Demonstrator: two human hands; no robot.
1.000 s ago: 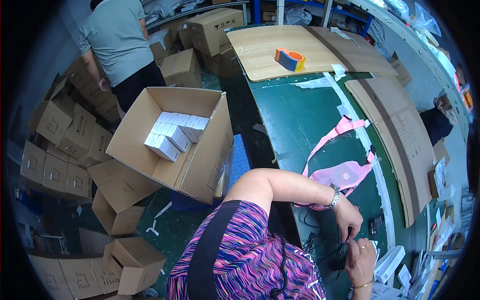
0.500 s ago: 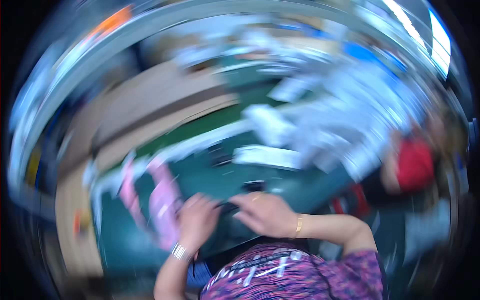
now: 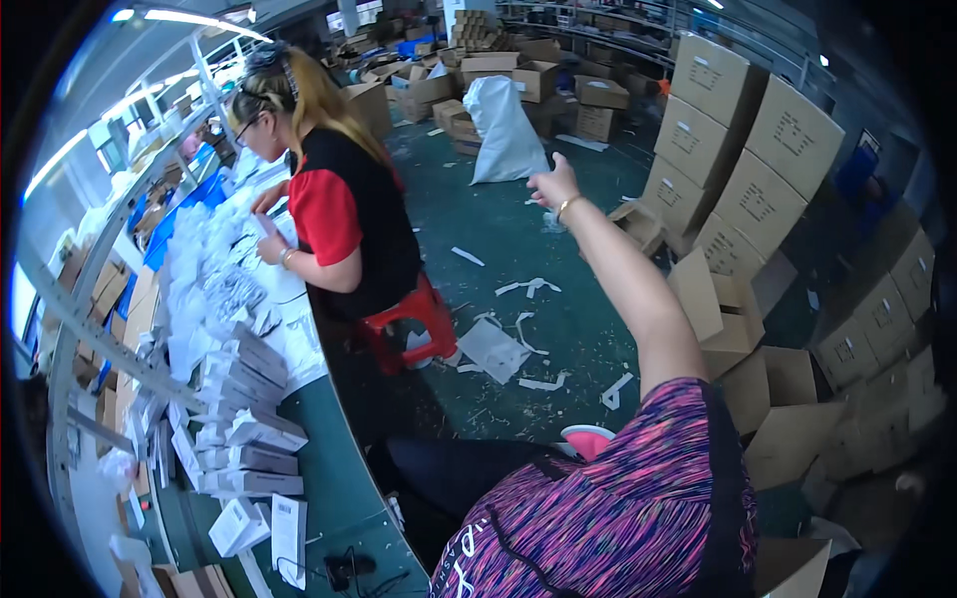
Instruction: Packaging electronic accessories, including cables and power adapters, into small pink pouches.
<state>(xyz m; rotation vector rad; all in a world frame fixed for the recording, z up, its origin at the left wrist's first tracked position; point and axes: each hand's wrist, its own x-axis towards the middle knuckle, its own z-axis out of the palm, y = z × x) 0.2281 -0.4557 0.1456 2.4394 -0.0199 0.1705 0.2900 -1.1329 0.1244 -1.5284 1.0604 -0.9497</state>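
Observation:
My right arm reaches out over the floor, and my right hand (image 3: 556, 186) is held in the air with one finger stretched out and the others partly bent. Nothing shows in it. Behind the hand, in the picture, stands a white woven sack (image 3: 498, 135) on the floor. My left hand is out of view. Left of my body lies the green worktable (image 3: 344, 448), with rows of small white boxes (image 3: 254, 458) and a black device with cables (image 3: 349, 570).
A co-worker in a black and red top (image 3: 344, 214) stands at the table by a red stool (image 3: 411, 324). Stacked cartons (image 3: 698, 125) rise on the right, with open cartons (image 3: 733, 314) nearer me. Paper scraps (image 3: 493, 349) litter the green floor (image 3: 478, 249).
My view has swung from the table to the right. My right hand has left the small dark thing at the table and now stretches outward; my left hand has gone out of view.

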